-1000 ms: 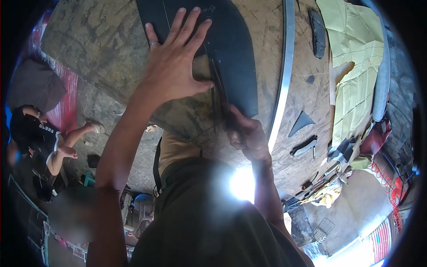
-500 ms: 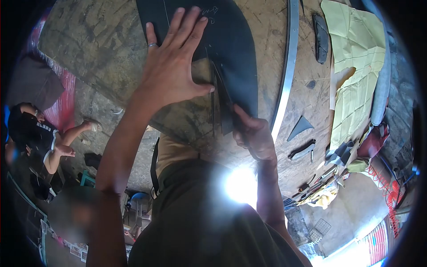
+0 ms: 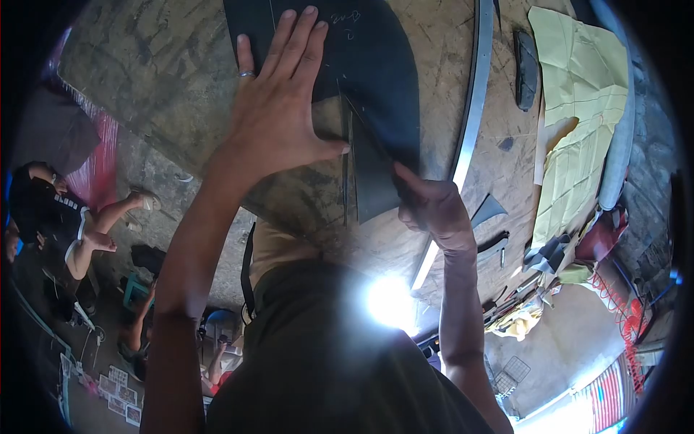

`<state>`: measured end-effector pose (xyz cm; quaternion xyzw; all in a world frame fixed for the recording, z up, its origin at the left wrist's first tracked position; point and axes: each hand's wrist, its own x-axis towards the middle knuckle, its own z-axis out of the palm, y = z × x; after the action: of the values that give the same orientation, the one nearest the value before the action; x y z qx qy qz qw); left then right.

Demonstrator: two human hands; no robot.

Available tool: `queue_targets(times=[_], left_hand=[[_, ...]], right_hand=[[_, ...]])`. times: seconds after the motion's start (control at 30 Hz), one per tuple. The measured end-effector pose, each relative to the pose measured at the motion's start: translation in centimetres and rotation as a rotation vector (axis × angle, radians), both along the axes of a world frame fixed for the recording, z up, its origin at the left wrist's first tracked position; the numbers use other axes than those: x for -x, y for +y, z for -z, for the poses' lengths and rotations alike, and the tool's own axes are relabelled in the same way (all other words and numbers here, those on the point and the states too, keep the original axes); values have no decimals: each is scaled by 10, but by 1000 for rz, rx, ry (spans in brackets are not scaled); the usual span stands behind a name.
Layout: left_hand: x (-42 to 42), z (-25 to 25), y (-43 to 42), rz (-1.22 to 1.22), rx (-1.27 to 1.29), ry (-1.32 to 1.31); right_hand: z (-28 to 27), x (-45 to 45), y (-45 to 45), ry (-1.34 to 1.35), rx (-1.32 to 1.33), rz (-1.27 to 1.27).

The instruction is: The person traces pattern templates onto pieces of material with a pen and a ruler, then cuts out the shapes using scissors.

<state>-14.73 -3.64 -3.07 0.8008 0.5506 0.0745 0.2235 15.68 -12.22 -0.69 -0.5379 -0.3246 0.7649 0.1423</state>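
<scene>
Scuffed and stained, the table (image 3: 448,79) spreads across the upper part of your view, and on it, at the upper middle of the frame, lies the dark sheet (image 3: 390,79), running off the top edge and bearing pale handwritten marks (image 3: 347,22). Your left hand (image 3: 282,116) rests flat over the sheet's left part, fingers spread and grasping nothing, probably so that its weight stops the sheet from sliding. Your right hand (image 3: 437,213) is at the sheet's lower edge, right of centre, its fingers curled in and the thumb pressed forward; they appear to pinch the sheet there, perhaps to pull that side taut against your left palm, though shadow hides whether anything else sits inside the fist. Just left of those fingers hangs a wedge-shaped flap (image 3: 372,192), and a thin dark strip (image 3: 346,184) runs downward beside your left thumb. Farther right, a long metal strip (image 3: 475,94) passes behind your right hand. Beyond it a triangular scrap (image 3: 489,210) and a knife-like tool (image 3: 494,246) lie near your right wrist, perhaps left within easy reach. Creased yellow paper (image 3: 589,79) covers the upper right, with a dark block (image 3: 526,72) just beside it. Another person (image 3: 61,210) sits at far left, well apart from your hands.
</scene>
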Motion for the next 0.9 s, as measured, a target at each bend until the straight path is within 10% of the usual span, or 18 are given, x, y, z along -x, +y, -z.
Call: queue_targets(times=[0.9], left_hand=[[-8,6,-6,-123,-45,-82]], right_hand=[[-3,-11,60,167,-47,-126]])
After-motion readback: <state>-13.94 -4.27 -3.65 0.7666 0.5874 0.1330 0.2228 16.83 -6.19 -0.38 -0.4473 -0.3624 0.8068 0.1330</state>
